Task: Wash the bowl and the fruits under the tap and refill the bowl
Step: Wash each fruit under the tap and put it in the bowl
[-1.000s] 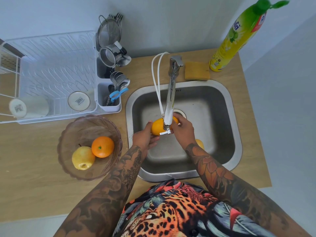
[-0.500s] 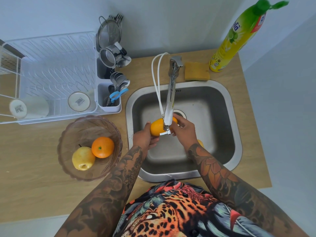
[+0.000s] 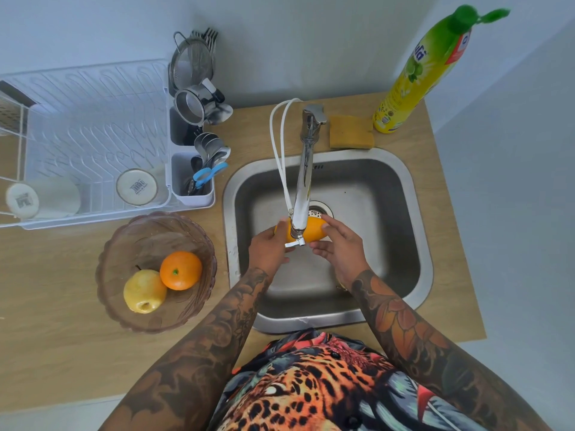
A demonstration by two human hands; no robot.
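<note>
Left of the sink (image 3: 420,244), the bowl (image 3: 130,244) sits on the counter (image 3: 62,337), already holding a yellow pear (image 3: 143,290) and an orange (image 3: 181,270). Over the sink, the left hand (image 3: 269,248) and right hand (image 3: 340,248) curl around a yellow-orange fruit (image 3: 314,228) directly under the tap (image 3: 303,188). Judging by this, refilling is partly done; this fruit has yet to reach the bowl.

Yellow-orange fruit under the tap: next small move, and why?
Probably carry the yellow-orange fruit left into the bowl. Both the left hand and right hand hold it below the tap, while a pear and an orange already sit in that bowl.
</note>
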